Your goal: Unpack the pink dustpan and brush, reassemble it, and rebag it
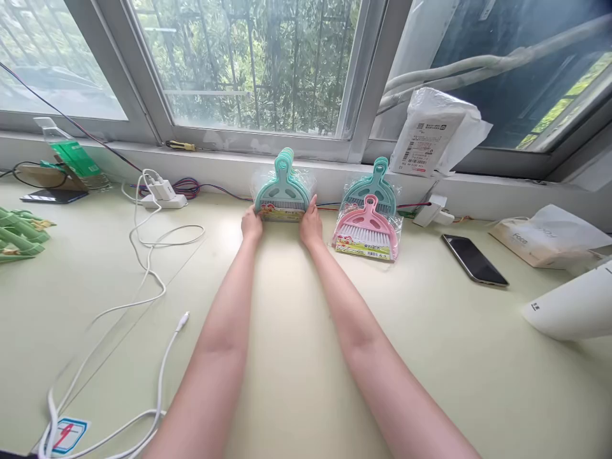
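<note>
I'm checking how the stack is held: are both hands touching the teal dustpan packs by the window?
Touching. The head view shows the left hand and the right hand pressed against either side of the teal dustpan packs, with no gap.

Your pale desk (296,357) carries wrapped dustpan sets (282,191), a pink dustpan set (367,229), a phone (473,259), a white cable (148,280), a charger (165,194) and a paper packet (545,239).
</note>
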`<action>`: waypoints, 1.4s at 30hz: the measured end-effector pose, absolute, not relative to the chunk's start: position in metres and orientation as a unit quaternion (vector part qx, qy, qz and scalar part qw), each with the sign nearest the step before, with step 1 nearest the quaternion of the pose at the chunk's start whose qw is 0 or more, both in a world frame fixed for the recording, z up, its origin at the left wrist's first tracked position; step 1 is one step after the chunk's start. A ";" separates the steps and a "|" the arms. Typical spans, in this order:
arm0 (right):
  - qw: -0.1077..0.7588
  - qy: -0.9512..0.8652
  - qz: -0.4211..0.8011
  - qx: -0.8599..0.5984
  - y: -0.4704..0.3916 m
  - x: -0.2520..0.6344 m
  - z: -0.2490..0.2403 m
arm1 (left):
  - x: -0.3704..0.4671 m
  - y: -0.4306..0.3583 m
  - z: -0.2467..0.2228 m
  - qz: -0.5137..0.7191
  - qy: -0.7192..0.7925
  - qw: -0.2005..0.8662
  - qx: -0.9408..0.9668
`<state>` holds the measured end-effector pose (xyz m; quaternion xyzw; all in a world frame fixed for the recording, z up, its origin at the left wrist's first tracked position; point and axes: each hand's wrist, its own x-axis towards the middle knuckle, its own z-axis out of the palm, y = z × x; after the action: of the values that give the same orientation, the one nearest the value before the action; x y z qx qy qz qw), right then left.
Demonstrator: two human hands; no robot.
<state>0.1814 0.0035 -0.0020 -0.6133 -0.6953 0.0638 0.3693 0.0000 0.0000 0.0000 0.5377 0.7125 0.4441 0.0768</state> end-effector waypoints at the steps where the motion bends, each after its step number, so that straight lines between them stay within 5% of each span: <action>1: 0.367 -0.694 0.065 -0.616 0.003 0.181 -0.001 | 0.000 -0.001 0.001 0.439 0.715 0.074 0.539; 13: 0.450 -0.708 -0.006 -0.544 -0.062 0.184 0.040 | 0.025 -0.049 0.026 0.501 0.687 -0.109 0.514; 20: 0.560 -0.464 -0.044 -0.686 -0.080 0.301 0.046 | 0.022 -0.069 0.034 0.540 0.689 -0.127 0.467; 26: 0.438 -0.438 0.138 -0.773 -0.087 0.412 0.015 | 0.037 -0.086 0.023 0.522 0.667 -0.107 0.521; 29: 0.387 -0.524 0.181 -0.737 -0.099 0.413 0.005 | 0.064 -0.106 0.022 0.545 0.636 0.003 0.545; 32: 0.438 -0.528 0.186 -0.703 -0.120 0.399 0.002 | 0.094 -0.132 0.028 0.550 0.598 0.271 0.516; 35: 0.502 -0.531 0.226 -0.644 -0.146 0.388 0.002 | 0.116 -0.161 0.039 0.415 0.523 0.537 0.516; 37: 0.530 -0.531 0.283 -0.598 -0.164 0.384 0.002 | 0.126 -0.180 0.044 0.350 0.498 0.585 0.536; 42: 0.557 -0.530 0.368 -0.523 -0.198 0.386 0.002 | 0.150 -0.214 0.044 0.391 0.504 0.509 0.578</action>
<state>0.3864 -0.1983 0.0022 -0.5227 -0.5301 0.3680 0.5571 0.1499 -0.2145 0.0435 0.5777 0.5045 0.3913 0.5086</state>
